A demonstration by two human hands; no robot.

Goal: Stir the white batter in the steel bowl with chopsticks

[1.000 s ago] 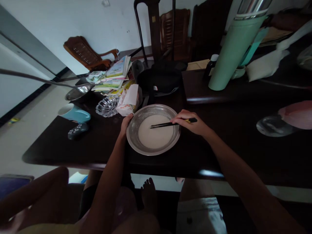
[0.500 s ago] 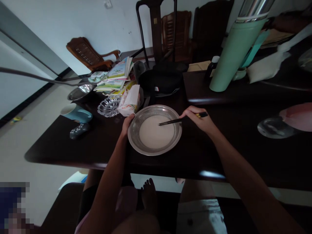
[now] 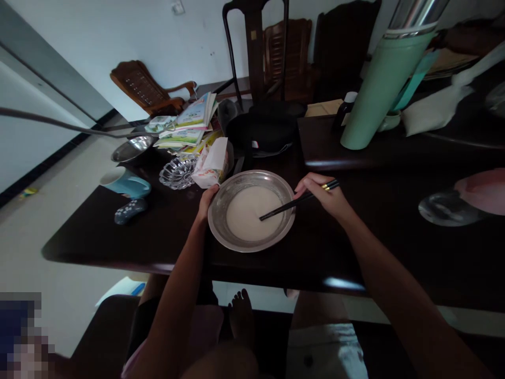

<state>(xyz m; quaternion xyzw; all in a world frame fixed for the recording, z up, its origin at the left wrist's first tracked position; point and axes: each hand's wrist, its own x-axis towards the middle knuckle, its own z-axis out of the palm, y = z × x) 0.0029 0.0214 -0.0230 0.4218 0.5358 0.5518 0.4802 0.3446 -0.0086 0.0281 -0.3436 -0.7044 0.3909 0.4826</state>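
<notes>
A round steel bowl [image 3: 218, 223] rests on the dark wooden table, holding a pale, milky batter-like liquid [image 3: 248, 216]. My left hand [image 3: 207, 199] grips the bowl's rim at its left side, thumb on top; the other fingers are mostly hidden. In my right hand [image 3: 321, 193] is a pair of black chopsticks [image 3: 294, 203] with gold bands near the top. Their tips dip into the liquid right of the bowl's middle, and the shafts slant across the right rim.
Left of the bowl stand a tissue pack [image 3: 212, 166], a glass dish [image 3: 177, 173], a blue mug [image 3: 125, 182] and a game controller [image 3: 130, 210]. Books [image 3: 191, 123] lie behind. A tall green thermos [image 3: 384, 89] stands at back right; a pink-and-clear object [image 3: 469, 197] lies right.
The chopstick tips have moved a little toward me through the liquid, and the chopsticks slant more steeply. My left hand stays on the bowl.
</notes>
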